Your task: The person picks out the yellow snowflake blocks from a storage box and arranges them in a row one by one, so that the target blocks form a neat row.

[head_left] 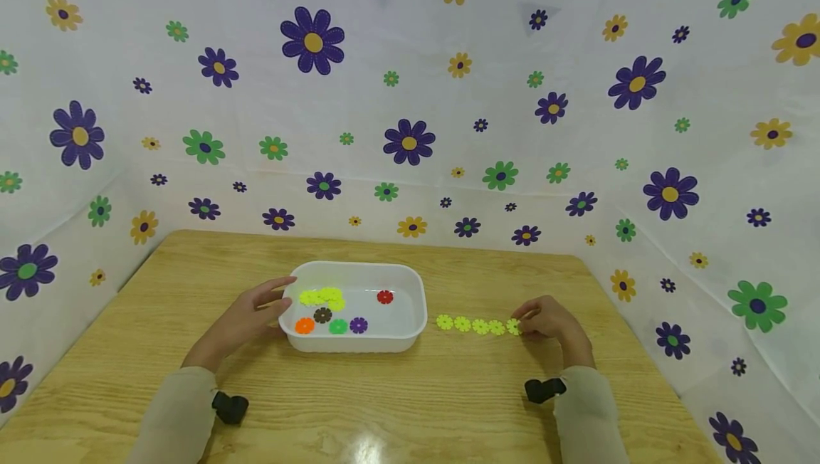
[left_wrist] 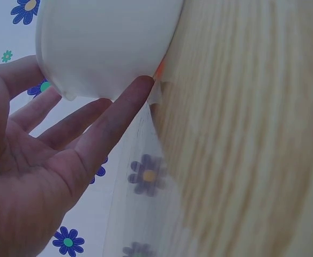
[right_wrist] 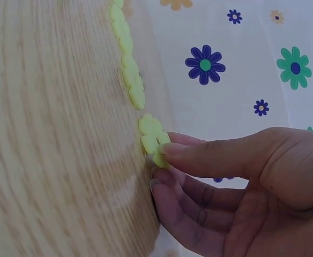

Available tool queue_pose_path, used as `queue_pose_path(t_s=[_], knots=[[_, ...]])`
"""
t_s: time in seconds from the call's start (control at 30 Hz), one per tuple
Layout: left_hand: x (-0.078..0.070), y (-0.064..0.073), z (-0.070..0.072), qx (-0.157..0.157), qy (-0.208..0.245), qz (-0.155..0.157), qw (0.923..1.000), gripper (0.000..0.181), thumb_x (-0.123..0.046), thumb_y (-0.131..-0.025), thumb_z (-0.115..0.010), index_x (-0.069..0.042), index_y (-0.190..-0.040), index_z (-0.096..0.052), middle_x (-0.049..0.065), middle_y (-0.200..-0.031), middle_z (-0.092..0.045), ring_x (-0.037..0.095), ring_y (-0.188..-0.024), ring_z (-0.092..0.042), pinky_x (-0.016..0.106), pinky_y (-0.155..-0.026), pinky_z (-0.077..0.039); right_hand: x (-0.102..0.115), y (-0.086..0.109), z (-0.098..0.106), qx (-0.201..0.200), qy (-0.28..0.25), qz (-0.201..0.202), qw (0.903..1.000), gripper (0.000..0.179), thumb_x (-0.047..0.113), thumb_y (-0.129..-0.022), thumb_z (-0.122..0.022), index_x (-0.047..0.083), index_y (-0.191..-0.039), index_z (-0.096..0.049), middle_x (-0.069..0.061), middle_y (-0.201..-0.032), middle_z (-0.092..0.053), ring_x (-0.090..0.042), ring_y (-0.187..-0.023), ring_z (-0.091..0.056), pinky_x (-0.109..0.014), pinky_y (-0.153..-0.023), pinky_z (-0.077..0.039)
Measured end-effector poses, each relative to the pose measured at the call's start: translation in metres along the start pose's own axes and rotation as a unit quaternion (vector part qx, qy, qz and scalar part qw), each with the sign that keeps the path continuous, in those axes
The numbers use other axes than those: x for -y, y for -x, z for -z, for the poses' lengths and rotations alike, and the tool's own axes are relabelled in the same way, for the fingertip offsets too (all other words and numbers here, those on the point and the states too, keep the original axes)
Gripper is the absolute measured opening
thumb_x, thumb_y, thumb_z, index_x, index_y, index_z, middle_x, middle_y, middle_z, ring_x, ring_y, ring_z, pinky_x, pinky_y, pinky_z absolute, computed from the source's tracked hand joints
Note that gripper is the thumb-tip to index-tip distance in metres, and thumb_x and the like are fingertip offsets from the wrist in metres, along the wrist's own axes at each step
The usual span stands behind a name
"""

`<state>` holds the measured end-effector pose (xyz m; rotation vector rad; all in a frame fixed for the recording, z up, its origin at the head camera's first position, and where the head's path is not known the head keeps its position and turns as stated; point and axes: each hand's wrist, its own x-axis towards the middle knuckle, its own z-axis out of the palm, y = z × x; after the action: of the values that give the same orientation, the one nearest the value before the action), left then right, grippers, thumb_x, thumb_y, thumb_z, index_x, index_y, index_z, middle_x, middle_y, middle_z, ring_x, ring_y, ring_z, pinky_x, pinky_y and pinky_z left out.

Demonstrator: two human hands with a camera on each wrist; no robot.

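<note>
Pinched by its outer edge between thumb and fingers of the right hand: a yellow-green flower disc, at the right end of a row of like discs on the table, just beside its neighbour. Probably held there to leave the neighbour-facing side uncovered and fingers out of the row. Cannot tell whether flat on the table or slightly raised. Left hand: not grasping, fingers extended and parted, tips against the left end of a white tray; presumably placed to steady it. Inside tray: yellow-green pile, lone red disc toward the right, orange, brown, green and purple discs nearer the front; walls judged useful against scattering.
</note>
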<state>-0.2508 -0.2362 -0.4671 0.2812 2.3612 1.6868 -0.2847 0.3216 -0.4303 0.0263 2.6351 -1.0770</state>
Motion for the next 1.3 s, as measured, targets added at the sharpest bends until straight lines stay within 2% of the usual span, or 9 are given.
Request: queue_pose_path(t_s=[0.27,0.57,1.3], knots=[[0.0005,0.0001,0.0005,0.0,0.0,-0.002,1.0,0.064,-0.033,-0.108,-0.055,-0.015,-0.163,-0.029,0.032,-0.165,-0.028,0.054,-0.144,-0.042,0.047,-0.097,-0.062,0.0016,-0.0001,-0.003,-0.009,0.002,-0.01,0.9999,0.024,-0.003,-0.092,-0.068,-0.009,-0.115,-0.07,-0.018,-0.099,-0.071,-0.018,-0.078,-0.068,-0.034,-0.074,-0.065],[0.0008,0.0004,0.0001,-0.003,-0.003,-0.004,1.0,0.064,-0.034,-0.107,-0.056,-0.016,-0.163,-0.03,0.032,-0.165,-0.028,0.054,-0.144,-0.042,0.047,-0.097,-0.062,0.0032,-0.0015,-0.0032,-0.002,-0.002,-0.027,0.9996,0.023,-0.003,-0.092,-0.067,-0.009,-0.113,-0.069,-0.015,-0.095,-0.07,-0.018,-0.078,-0.067,-0.033,-0.073,-0.065],[-0.0038,0.002,-0.0009,-0.003,-0.004,-0.001,1.0,0.064,-0.033,-0.108,-0.055,-0.015,-0.163,-0.03,0.032,-0.165,-0.026,0.055,-0.145,-0.041,0.047,-0.097,-0.061,0.002,-0.0022,-0.0033,-0.003,-0.009,-0.034,0.9994,0.022,-0.003,-0.091,-0.066,-0.009,-0.112,-0.069,-0.016,-0.096,-0.07,-0.018,-0.076,-0.067,-0.034,-0.072,-0.065]])
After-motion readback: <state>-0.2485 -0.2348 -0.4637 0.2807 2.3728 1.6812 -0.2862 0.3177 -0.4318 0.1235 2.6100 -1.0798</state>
